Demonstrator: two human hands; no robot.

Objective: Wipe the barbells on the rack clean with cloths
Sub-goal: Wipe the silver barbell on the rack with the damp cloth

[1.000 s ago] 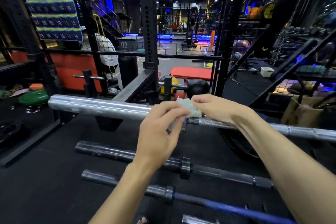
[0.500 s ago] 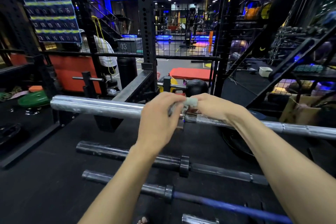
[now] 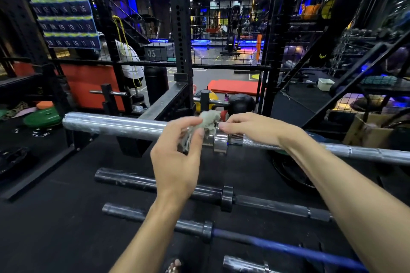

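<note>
Just beyond my hands, in the head view, the chrome barbell [image 3: 115, 125] runs from far left to far right, its thick sleeve out to the left and its thinner knurled shaft passing under my right wrist. My left hand [image 3: 177, 157] is raised in front of the bar, thumb and fingers curled and pinching the lower, frayed part of a pale greenish cloth [image 3: 207, 123]. My right hand [image 3: 250, 127] reaches in from the right and pinches the upper edge of the same cloth with curled fingertips, so the rag is bunched between both hands, right over the shiny collar [image 3: 220, 142] where the sleeve meets the shaft. I cannot tell whether the cloth is actually pressed on the metal or held just above it.

Below my left hand, nearer to me, a dark barbell [image 3: 137, 182] lies on the rack, its collar just right of my left wrist. Lower again sits a second dark bar with a blue shaft [image 3: 277, 245] that passes under my right forearm. At the bottom edge, between my forearms, the end of one more chrome bar [image 3: 241, 264] shows.

Behind my hands stands a black perforated upright [image 3: 179, 29], with wire mesh to its right. Far left of my hands hangs a numbered pocket chart [image 3: 64, 19], with a green weight plate [image 3: 42, 117] on the floor beneath it.
</note>
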